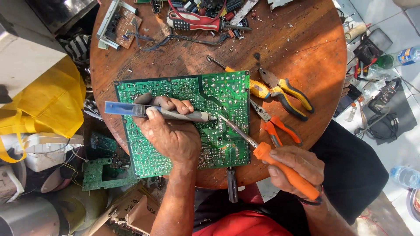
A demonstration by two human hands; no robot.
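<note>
A green circuit board [218, 94] lies solder side up on a round wooden table [302, 48]. My left hand [168, 131] rests on the board and grips a grey desoldering pump [175, 113], its tip pointing right. My right hand [295, 168] holds an orange-handled soldering iron [286, 168]; its metal shaft runs up and left, and its tip meets the pump's tip over the board's middle.
Yellow-handled pliers [286, 94], orange-handled pliers [278, 126] and a yellow screwdriver [258, 89] lie just right of the board. A red-and-white screwdriver [197, 22] and a small brown board [124, 24] sit at the table's far side. A yellow bag [48, 105] is at left.
</note>
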